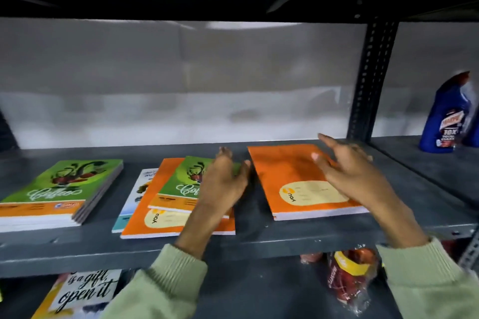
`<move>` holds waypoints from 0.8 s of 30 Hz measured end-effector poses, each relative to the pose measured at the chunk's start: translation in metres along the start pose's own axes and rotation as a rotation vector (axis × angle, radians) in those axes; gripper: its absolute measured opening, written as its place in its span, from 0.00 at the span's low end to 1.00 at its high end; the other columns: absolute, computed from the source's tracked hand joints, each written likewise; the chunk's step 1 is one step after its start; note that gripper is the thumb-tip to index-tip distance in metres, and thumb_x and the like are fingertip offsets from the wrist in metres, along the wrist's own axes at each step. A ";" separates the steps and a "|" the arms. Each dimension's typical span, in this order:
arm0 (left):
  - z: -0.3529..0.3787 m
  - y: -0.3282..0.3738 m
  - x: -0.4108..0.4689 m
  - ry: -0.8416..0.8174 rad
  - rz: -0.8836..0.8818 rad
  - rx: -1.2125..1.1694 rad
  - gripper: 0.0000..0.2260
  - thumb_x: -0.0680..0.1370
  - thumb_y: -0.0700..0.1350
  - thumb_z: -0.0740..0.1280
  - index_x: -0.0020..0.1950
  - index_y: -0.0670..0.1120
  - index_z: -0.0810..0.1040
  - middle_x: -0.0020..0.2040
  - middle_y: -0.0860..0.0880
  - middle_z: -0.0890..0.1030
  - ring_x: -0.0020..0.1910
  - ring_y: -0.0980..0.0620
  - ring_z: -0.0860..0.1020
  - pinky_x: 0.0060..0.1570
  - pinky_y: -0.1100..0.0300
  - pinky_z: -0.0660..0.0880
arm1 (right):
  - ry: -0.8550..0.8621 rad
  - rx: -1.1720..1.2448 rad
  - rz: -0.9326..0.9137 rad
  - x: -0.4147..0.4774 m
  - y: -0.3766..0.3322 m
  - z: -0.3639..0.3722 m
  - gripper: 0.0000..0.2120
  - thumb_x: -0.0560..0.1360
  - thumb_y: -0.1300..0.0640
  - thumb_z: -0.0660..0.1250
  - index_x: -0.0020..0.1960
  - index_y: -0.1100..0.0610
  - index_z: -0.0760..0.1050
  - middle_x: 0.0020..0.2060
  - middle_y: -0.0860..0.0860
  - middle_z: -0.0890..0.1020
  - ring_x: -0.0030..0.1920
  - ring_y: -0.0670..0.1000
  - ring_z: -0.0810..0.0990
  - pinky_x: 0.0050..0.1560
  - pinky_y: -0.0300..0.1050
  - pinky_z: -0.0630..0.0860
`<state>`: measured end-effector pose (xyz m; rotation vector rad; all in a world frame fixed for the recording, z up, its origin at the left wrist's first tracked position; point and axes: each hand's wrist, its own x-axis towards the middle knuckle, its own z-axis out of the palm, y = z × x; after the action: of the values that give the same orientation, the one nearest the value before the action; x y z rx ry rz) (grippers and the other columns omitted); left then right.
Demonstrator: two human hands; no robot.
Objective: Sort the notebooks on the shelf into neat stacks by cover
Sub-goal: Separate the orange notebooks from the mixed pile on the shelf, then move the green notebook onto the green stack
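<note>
Quickly, per item:
Shelf: grey metal shelf (259, 238), notebooks lying flat on it in three groups.
Green stack: neat stack of green "Coffee" notebooks (64, 184) at far left, several thick, edges roughly aligned, well apart from both hands.
Mixed pile: loose pile in the middle; a white-and-teal notebook (134, 197) at the bottom left, an orange "YOU" notebook (158, 204) over it, a green "Coffee" notebook (186, 181) on top, all fanned and askew.
Orange stack: orange "YOU" notebooks (293, 176) at right, slightly rotated on the shelf; count unclear, at least one thick block of pages.
Left hand: left hand (223, 184) over the right edge of the mixed pile, fingers together and extended, thumb out toward the orange stack, gripping nothing; blurred, contact with the green cover cannot be told.
Right hand: right hand (347, 173) over the right side of the orange stack, fingers spread and loose, empty; whether it touches the cover cannot be told.
Sleeves: pale green knit cuffs (181, 261) on both arms.
Right bay: blue cleaner bottle (445, 119) upright beyond the perforated upright (368, 80).
Lower shelf: a card with script lettering (85, 290) at left, a red packet in clear wrap (347, 277) at right.
</note>
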<state>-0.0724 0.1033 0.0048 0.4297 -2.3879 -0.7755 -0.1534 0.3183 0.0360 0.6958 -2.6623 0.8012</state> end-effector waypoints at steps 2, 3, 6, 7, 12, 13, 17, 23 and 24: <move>-0.024 -0.023 0.001 0.079 -0.020 0.091 0.16 0.80 0.51 0.63 0.60 0.41 0.72 0.52 0.38 0.82 0.53 0.37 0.79 0.42 0.55 0.68 | 0.086 0.253 -0.143 -0.016 -0.040 0.008 0.25 0.80 0.49 0.61 0.75 0.54 0.65 0.56 0.52 0.84 0.67 0.53 0.75 0.68 0.46 0.68; -0.035 -0.036 0.001 0.110 -0.039 0.136 0.15 0.79 0.51 0.63 0.59 0.41 0.73 0.51 0.37 0.82 0.52 0.36 0.80 0.41 0.55 0.68 | 0.050 0.352 -0.193 -0.023 -0.058 0.017 0.24 0.80 0.51 0.61 0.75 0.55 0.65 0.62 0.52 0.82 0.65 0.49 0.77 0.65 0.37 0.69; -0.062 -0.068 -0.002 0.131 -0.191 0.273 0.18 0.78 0.53 0.64 0.58 0.40 0.74 0.56 0.35 0.80 0.55 0.33 0.78 0.46 0.49 0.72 | -0.136 0.417 -0.172 -0.035 -0.104 0.056 0.29 0.80 0.51 0.60 0.78 0.58 0.57 0.65 0.55 0.79 0.58 0.45 0.79 0.54 0.29 0.73; -0.064 -0.072 -0.005 0.097 -0.226 0.290 0.19 0.78 0.55 0.65 0.58 0.40 0.74 0.56 0.35 0.80 0.55 0.33 0.78 0.48 0.48 0.73 | -0.200 0.375 -0.132 -0.036 -0.112 0.071 0.32 0.80 0.49 0.60 0.79 0.58 0.53 0.64 0.58 0.79 0.59 0.49 0.80 0.56 0.36 0.75; -0.065 -0.081 -0.018 -0.022 -0.190 0.195 0.14 0.76 0.52 0.68 0.54 0.43 0.77 0.54 0.40 0.83 0.52 0.40 0.80 0.49 0.53 0.74 | -0.292 0.251 0.025 -0.037 -0.136 0.127 0.44 0.77 0.42 0.62 0.78 0.65 0.42 0.77 0.61 0.58 0.77 0.62 0.55 0.76 0.53 0.54; -0.064 -0.078 -0.019 0.000 -0.184 0.164 0.11 0.76 0.50 0.69 0.52 0.43 0.77 0.53 0.42 0.84 0.49 0.41 0.79 0.45 0.56 0.72 | -0.254 0.312 0.041 -0.037 -0.137 0.132 0.42 0.76 0.42 0.63 0.77 0.64 0.47 0.76 0.59 0.62 0.76 0.62 0.58 0.75 0.54 0.57; -0.071 -0.077 -0.022 0.081 -0.139 -0.045 0.04 0.73 0.39 0.70 0.47 0.45 0.78 0.48 0.46 0.85 0.41 0.51 0.76 0.37 0.71 0.67 | -0.071 0.598 0.121 -0.045 -0.140 0.130 0.29 0.68 0.42 0.68 0.65 0.47 0.62 0.63 0.51 0.78 0.65 0.55 0.75 0.66 0.54 0.71; -0.119 -0.103 -0.022 0.131 -0.116 -0.357 0.08 0.72 0.38 0.69 0.50 0.46 0.81 0.44 0.50 0.87 0.42 0.52 0.85 0.45 0.49 0.83 | 0.011 0.887 0.020 -0.045 -0.187 0.110 0.28 0.75 0.49 0.70 0.71 0.44 0.62 0.45 0.32 0.82 0.48 0.35 0.81 0.51 0.40 0.76; -0.134 -0.111 -0.019 0.147 -0.119 -0.336 0.07 0.73 0.38 0.70 0.50 0.45 0.81 0.44 0.49 0.86 0.42 0.51 0.85 0.45 0.49 0.83 | -0.019 0.929 0.007 -0.043 -0.201 0.112 0.28 0.75 0.48 0.69 0.71 0.42 0.62 0.43 0.31 0.82 0.45 0.33 0.82 0.48 0.38 0.76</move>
<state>0.0385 -0.0312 0.0165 0.4726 -2.0604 -1.1355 -0.0262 0.1232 0.0181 0.8644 -2.1934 2.0595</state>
